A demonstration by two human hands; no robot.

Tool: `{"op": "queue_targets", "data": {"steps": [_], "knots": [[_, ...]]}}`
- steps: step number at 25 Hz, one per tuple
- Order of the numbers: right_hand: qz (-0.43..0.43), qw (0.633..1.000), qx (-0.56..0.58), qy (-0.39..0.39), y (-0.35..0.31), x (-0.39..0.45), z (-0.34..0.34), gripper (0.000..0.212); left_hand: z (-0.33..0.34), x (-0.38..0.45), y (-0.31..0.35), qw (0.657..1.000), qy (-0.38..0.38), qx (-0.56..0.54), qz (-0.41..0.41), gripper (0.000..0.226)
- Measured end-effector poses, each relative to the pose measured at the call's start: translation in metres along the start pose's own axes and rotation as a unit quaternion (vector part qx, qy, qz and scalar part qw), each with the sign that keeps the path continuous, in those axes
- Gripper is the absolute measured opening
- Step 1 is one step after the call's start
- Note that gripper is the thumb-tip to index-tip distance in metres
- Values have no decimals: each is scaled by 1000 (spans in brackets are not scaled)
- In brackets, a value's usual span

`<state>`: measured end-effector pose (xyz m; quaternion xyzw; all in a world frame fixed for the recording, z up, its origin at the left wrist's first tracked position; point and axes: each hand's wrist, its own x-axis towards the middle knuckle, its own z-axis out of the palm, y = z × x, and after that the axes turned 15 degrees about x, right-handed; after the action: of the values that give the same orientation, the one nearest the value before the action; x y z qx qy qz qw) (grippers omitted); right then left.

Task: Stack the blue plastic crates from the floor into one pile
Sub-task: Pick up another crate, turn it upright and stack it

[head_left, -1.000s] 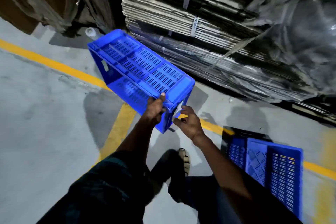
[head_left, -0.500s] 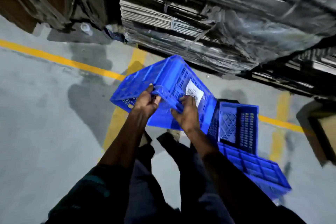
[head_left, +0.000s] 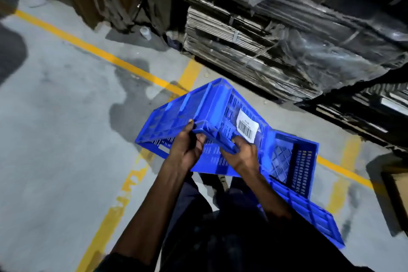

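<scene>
- Right then, you had the held crate (head_left: 205, 121) up off the floor, tipped on a slant in front of your legs, its barcode label (head_left: 247, 127) facing up and to the right.
- Your left hand (head_left: 187, 150) was curled round the near rim at the corner, thumb on top.
- Your right hand (head_left: 242, 154) gripped the same near rim just beside it, fingers wrapped under the lip, so both hands sat close together on one edge.
- Two more blue crates sat to your right: one open crate (head_left: 295, 165) standing just beside the held one, and another crate (head_left: 309, 212) lower down by your right leg; I could not tell whether those two were nested or merely touching.
- Judging by the moulded, slotted walls, the crate looked stiff and fairly light for its bulk, so it should keep its shape under a firm grip.
- With both hands at one end, though, the far end would probably swing and twist; spreading your grip to the two short sides would likely give better control.
- The plastic rim looked smooth, so hooking your fingers under the lip seemed safer than pinching the wall.
- Yellow floor lines (head_left: 106, 55) and wrapped cardboard bundles (head_left: 254, 35) lay beyond.
</scene>
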<state>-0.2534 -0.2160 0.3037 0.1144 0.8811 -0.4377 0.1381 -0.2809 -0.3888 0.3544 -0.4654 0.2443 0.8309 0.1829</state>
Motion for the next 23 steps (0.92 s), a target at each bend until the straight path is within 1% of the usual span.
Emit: {"op": "queue_targets", "data": {"steps": [3, 6, 8, 10, 11, 13, 15, 16, 18, 20, 23], "knots": [[-100, 994, 33, 14, -13, -19, -2, 30, -9, -34, -6, 999, 14, 9, 48, 21], [-129, 989, 70, -25, -20, -37, -13, 40, -21, -73, -34, 991, 2, 13, 135, 31], [-137, 985, 79, -66, -22, -49, -19, 41, -35, -100, -60, 981, 22, 40, 187, 38], [-147, 978, 105, -100, -28, -60, -24, 40, -56, -120, -87, 969, 62, 65, 231, 36], [-149, 973, 129, -123, -34, -69, -26, 41, -69, -132, -102, 959, 103, 77, 253, 32], [-151, 954, 189, -178, -51, -85, -33, 43, -107, -140, -130, 930, 213, 105, 282, 22], [-165, 930, 223, -242, -64, -101, -39, 43, -155, -136, -159, 895, 336, 107, 274, 15], [-174, 922, 220, -267, -69, -110, -40, 41, -180, -133, -172, 879, 387, 97, 260, 17], [-182, 918, 194, -295, -80, -126, -41, 37, -218, -129, -193, 852, 460, 74, 237, 24], [-209, 911, 167, -315, -89, -150, -39, 33, -255, -136, -213, 817, 530, 56, 222, 34], [-251, 889, 140, -358, -93, -190, -32, 33, -315, -162, -246, 758, 624, 3, 187, 64]]}}
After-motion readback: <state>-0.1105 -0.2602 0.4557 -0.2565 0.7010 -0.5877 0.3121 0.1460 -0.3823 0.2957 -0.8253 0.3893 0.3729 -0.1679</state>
